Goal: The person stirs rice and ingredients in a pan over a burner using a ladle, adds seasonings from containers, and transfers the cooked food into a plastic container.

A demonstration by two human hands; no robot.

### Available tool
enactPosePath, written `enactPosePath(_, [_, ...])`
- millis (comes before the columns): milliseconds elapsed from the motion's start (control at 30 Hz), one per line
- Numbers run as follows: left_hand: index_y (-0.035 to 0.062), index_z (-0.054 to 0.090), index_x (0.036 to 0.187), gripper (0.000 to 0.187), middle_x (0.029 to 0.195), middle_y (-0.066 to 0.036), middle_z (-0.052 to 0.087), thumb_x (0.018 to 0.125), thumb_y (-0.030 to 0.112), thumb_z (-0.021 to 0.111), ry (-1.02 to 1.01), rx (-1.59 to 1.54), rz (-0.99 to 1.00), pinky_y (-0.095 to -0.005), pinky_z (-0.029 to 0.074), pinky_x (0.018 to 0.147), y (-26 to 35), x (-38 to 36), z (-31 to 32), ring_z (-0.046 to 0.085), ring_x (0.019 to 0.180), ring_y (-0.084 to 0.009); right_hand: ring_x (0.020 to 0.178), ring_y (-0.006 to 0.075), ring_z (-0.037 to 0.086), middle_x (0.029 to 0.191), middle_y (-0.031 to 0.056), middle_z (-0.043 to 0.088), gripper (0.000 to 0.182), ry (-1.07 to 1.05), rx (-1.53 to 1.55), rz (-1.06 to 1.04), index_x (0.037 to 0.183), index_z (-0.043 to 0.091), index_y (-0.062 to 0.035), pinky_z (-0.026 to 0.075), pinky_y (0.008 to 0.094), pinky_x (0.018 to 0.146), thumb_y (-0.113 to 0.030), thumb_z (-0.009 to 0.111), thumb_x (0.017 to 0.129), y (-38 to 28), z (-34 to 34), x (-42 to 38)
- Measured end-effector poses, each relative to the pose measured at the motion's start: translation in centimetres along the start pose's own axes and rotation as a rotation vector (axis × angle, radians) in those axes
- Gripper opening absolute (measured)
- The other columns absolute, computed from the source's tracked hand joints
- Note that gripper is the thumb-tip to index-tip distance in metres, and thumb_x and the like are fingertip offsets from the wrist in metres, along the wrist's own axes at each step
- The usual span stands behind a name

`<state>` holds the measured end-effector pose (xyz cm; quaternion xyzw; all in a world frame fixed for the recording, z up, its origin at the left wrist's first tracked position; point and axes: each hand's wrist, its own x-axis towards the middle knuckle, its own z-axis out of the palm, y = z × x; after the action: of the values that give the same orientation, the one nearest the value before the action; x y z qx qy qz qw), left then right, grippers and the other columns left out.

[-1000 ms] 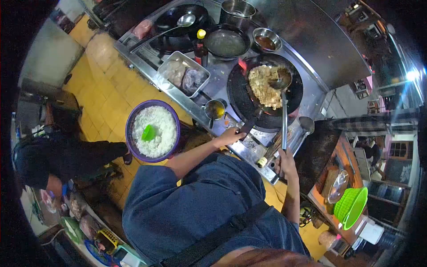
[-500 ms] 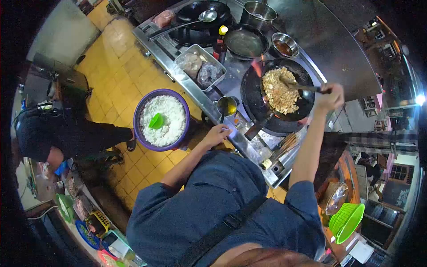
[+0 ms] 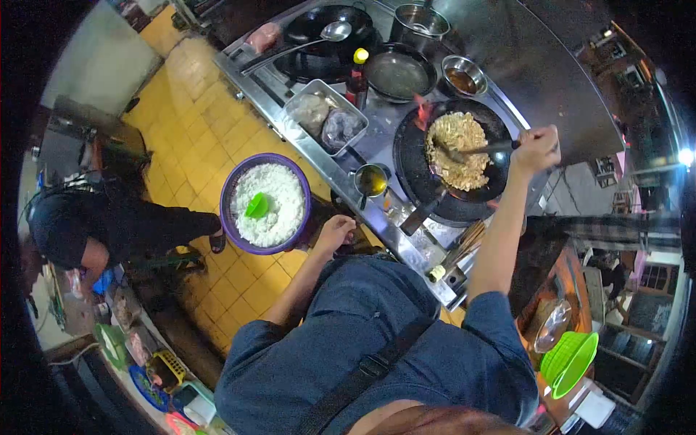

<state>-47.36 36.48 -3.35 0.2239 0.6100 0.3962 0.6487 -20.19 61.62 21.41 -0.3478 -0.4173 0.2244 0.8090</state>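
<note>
My right hand (image 3: 536, 150) is closed round the handle of a wok spatula (image 3: 493, 148), whose blade is in the food. Crumbly cream and orange fried rice (image 3: 464, 163) lies in a black wok (image 3: 502, 168) on the burner, with flame at its far-left rim. My left hand (image 3: 336, 235) hangs by the counter's front edge, fingers curled, with nothing visible in them. Left of it, a purple basket (image 3: 226, 206) holds white rice (image 3: 279, 199) and a green scoop (image 3: 256, 206). A small metal cup (image 3: 370, 181) with yellow liquid stands on the counter ahead of that hand.
On the counter stand a metal tray (image 3: 349, 150) with bagged food, a bottle (image 3: 357, 83), a dark pan (image 3: 401, 71), a bowl of brown sauce (image 3: 464, 75) and a ladle (image 3: 335, 31) across another wok. Another person (image 3: 109, 225) is at the left. A green basket (image 3: 569, 362) stands right.
The spatula blade has moved left through the rice, and its handle lies flatter. My left hand has drawn back from the counter edge, down and left, with its fingers more curled.
</note>
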Motion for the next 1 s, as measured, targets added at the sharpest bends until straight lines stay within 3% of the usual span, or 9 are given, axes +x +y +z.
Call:
enactPosePath(200, [0.0087,0.054,0.096,0.016,0.087,-0.001,0.059,0.087,0.022,0.056,-0.065,0.039,-0.019,-0.0236,0.046,0.062,0.7,0.1,1.0,0.054,0.071,-0.0090,0.039,0.0106,0.037,0.046,0.0042,0.040,0.033,-0.215,0.123,0.053,0.053,0.041,-0.0042,0.032,0.0265,0.039,-0.010,0.043,0.085,-1.4,-1.9,0.3])
enactPosePath(267, [0.0077,0.054,0.097,0.018,0.088,-0.002,0.059,0.087,0.022,0.056,-0.086,0.060,0.007,-0.0236,0.046,0.062,0.1,1.2,1.1,0.054,0.072,-0.0090,0.044,0.0087,0.037,0.049,0.0021,0.040,0.032,-0.154,0.008,-0.105,0.054,0.042,-0.0038,0.031,0.0253,0.041,-0.011,0.046,0.084,3.4,-2.3,-1.4])
enactPosePath(333, [0.0077,0.054,0.098,0.018,0.088,-0.001,0.059,0.087,0.022,0.056,-0.127,0.041,0.014,-0.0233,0.046,0.062,0.8,0.4,1.4,0.054,0.072,-0.0089,0.040,0.0092,0.033,0.047,0.0022,0.037,0.030,-0.347,-0.112,-0.096,0.056,0.041,-0.0015,0.032,0.0222,0.040,-0.011,0.044,0.085,0.3,-0.8,0.2])
enactPosePath(500, [0.0051,0.053,0.095,0.015,0.081,-0.001,0.057,0.087,0.017,0.056,-0.071,-0.013,0.047,-0.0218,0.044,0.052,1.7,1.2,2.1,0.052,0.064,-0.0080,0.044,0.0076,0.037,0.050,0.0004,0.040,0.030,-0.180,-0.221,-0.301,0.057,0.044,-0.0048,0.029,0.0237,0.043,-0.015,0.043,0.085,1.5,-3.7,-2.1])
enactPosePath(600, [0.0057,0.053,0.094,0.014,0.079,-0.001,0.056,0.087,0.017,0.056,-0.134,-0.037,0.050,-0.0216,0.043,0.051,1.8,1.5,2.3,0.051,0.064,-0.0075,0.042,0.0083,0.036,0.049,0.0017,0.040,0.031,-0.308,-0.156,-0.089,0.057,0.044,-0.0041,0.028,0.0237,0.040,-0.017,0.042,0.085,0.9,-3.4,1.2])
enactPosePath(733, [0.0066,0.053,0.093,0.014,0.079,-0.001,0.057,0.087,0.019,0.056,-0.092,-0.001,0.025,-0.0210,0.043,0.052,2.1,1.4,2.9,0.051,0.064,-0.0075,0.040,0.0087,0.035,0.048,0.0010,0.039,0.030,-0.155,0.074,-0.008,0.056,0.043,-0.0041,0.026,0.0228,0.039,-0.015,0.044,0.084,-3.2,-3.3,-0.5])
enactPosePath(767, [0.0066,0.053,0.093,0.014,0.079,-0.001,0.057,0.087,0.019,0.056,-0.095,0.006,0.017,-0.0210,0.043,0.052,1.9,1.7,2.7,0.051,0.064,-0.0075,0.041,0.0085,0.035,0.048,0.0004,0.038,0.030,-0.100,-0.223,-0.185,0.056,0.042,-0.0040,0.026,0.0222,0.040,-0.013,0.045,0.084,-0.3,-4.4,-1.0])
enactPosePath(867, [0.0069,0.054,0.093,0.014,0.079,-0.001,0.057,0.087,0.020,0.055,-0.151,0.029,0.005,-0.0203,0.042,0.052,1.2,1.8,3.0,0.051,0.065,-0.0076,0.038,0.0083,0.034,0.048,0.0002,0.037,0.031,-0.291,0.001,0.014,0.055,0.041,-0.0041,0.025,0.0219,0.037,-0.012,0.046,0.085,0.6,-3.9,0.7])
enactPosePath(1000, [0.0073,0.054,0.093,0.015,0.080,0.000,0.056,0.086,0.021,0.057,-0.137,0.064,0.029,-0.0222,0.042,0.054,2.2,2.1,3.6,0.051,0.066,-0.0084,0.040,0.0079,0.034,0.048,0.0016,0.040,0.031,-0.147,-0.146,-0.141,0.055,0.042,-0.0024,0.024,0.0228,0.038,-0.012,0.045,0.085,-3.5,-3.7,-1.4])
